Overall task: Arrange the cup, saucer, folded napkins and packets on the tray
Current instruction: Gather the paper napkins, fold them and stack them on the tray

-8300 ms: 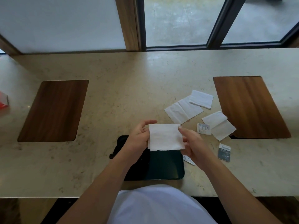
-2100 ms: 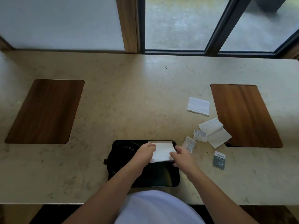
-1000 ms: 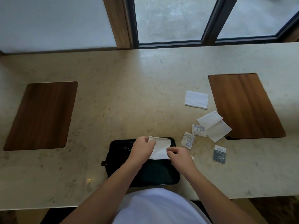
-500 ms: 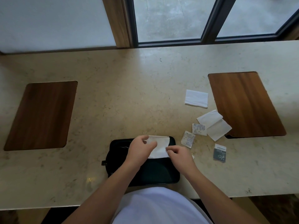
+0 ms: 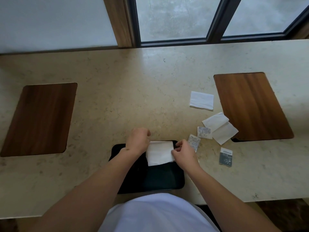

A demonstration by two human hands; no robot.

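So right now it's the napkin step: a folded white napkin (image 5: 159, 152) sits on the far right part of the glossy black tray (image 5: 164, 180), which is a rounded rectangle at the near edge of the counter (image 5: 117, 91). Right hand (image 5: 184, 152) pinches the napkin's right edge between thumb and fingertips. Left hand (image 5: 138, 141) is loosely curled at its left edge; can't tell if it's actually gripping. I don't see the cup or saucer clearly. Next, I'd guess, smooth it flat and reach right for the crinkly white packets (image 5: 193, 142) and the grey packet (image 5: 226, 156). Further out lie a half-open napkin (image 5: 219, 127) and a soft square one (image 5: 201, 100), beside a wood inlay (image 5: 250, 106) in speckled stone.
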